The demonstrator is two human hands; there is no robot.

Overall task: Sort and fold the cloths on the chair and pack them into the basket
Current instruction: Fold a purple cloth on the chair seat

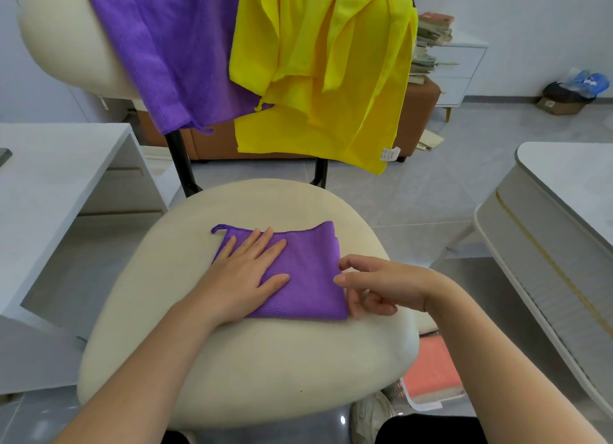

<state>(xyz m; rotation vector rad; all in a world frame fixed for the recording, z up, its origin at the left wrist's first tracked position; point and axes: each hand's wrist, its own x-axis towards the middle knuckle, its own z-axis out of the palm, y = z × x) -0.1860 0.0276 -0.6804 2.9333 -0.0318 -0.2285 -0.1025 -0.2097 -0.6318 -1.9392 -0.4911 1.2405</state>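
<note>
Folded purple cloth (308, 277) lies flat on the chair seat (265, 360), a bit right of the seat's middle. It is fine ribbed microfibre, matte, and roughly square with slightly slanted sides. It runs a little wider side to side than front to back, so its long axis goes left-right across the seat. A small hanging loop (219, 228) sticks out at the far-left corner and points away from you to the left. Stacked layers show along the right edge.

Your left hand (245, 271) lies palm down on the cloth's left half, fingers straight and spread, pressing it and gripping nothing. Your right hand (381, 284) sits at the cloth's right edge with thumb and forefinger tips touching that edge and the other fingers curled by the near-right corner. You can't tell whether it actually pinches the fabric.

The seat is a rounded cream cushion with a soft nap. The backrest (59, 39) is the same cream padding on black posts. Draped over it are a larger purple cloth (166, 52) on the left, hanging in long folds, and crumpled yellow cloths (325, 78) on the right, the lowest with a white label (389, 154) at its corner.

A white desk (49, 165) stands to the left and a white table (564, 195) with rounded corners to the right. A stack of books (431, 39) is behind. A pink-orange thing (431, 370) on the floor is partly hidden by the seat.
</note>
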